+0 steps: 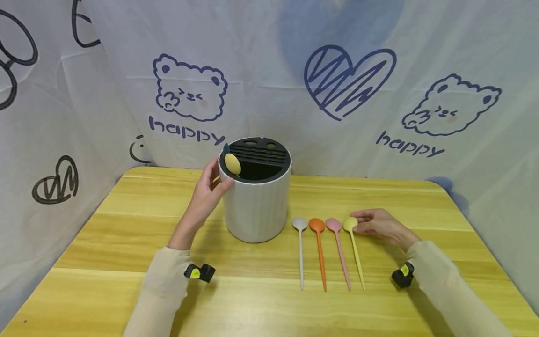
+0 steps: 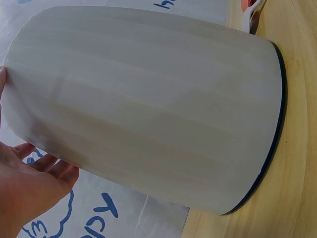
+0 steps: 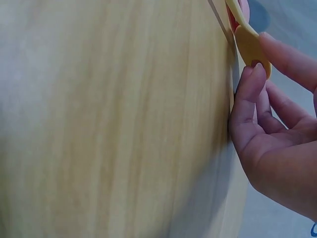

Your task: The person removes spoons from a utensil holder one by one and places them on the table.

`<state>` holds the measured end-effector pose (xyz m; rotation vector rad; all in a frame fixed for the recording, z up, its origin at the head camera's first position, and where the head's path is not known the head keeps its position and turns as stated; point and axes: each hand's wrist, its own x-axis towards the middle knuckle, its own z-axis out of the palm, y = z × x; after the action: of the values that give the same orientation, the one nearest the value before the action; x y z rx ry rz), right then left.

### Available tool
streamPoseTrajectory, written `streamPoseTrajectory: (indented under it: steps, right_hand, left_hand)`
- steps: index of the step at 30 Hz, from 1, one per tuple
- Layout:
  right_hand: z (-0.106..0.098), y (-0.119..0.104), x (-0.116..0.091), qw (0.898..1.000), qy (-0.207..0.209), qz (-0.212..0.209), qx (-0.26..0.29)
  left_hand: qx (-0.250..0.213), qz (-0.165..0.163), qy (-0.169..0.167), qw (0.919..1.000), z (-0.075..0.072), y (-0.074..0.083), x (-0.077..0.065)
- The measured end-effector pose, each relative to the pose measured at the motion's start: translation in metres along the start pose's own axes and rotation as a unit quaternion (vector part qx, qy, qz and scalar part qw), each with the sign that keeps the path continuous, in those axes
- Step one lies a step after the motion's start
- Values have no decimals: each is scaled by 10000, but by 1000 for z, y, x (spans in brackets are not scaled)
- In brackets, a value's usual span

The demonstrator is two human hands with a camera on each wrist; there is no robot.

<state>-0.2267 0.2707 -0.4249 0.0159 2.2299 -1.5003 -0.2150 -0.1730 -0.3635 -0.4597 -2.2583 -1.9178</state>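
Left of the table's middle stands a white ribbed utensil holder [image 1: 257, 210] with a black divided lid. My left hand [image 1: 206, 189] grips its upper left side, thumb at the rim; in the left wrist view, the fingertips touch the wall of the holder [image 2: 148, 109]. A pale yellow spoon [image 1: 232, 164] and a dark blue utensil [image 1: 226, 149] stick out at the lid's left. My right hand [image 1: 379, 224] pinches the bowl of a yellow spoon [image 1: 350, 223], the rightmost in a row; thumb and forefinger meet on the spoon [image 3: 250, 47] in the right wrist view.
Beside the yellow spoon lie a pink spoon [image 1: 334, 225], an orange spoon [image 1: 317, 225] and a grey spoon [image 1: 300, 224], handles towards me. The wooden table [image 1: 126, 234] ends at a printed white cloth [image 1: 261, 70] behind the holder.
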Motion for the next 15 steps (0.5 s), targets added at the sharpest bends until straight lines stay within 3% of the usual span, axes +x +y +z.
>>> streamPoseTrajectory:
  steps: [6,15]
  right_hand:
    - [0,-1,2,9997,75,19,-218]
    - [0,1,-1,9956,215,-385,-824]
  left_hand:
    - [30,-33,5,10000,0,1,0]
    - [34,-131,16,9999,2,1,1]
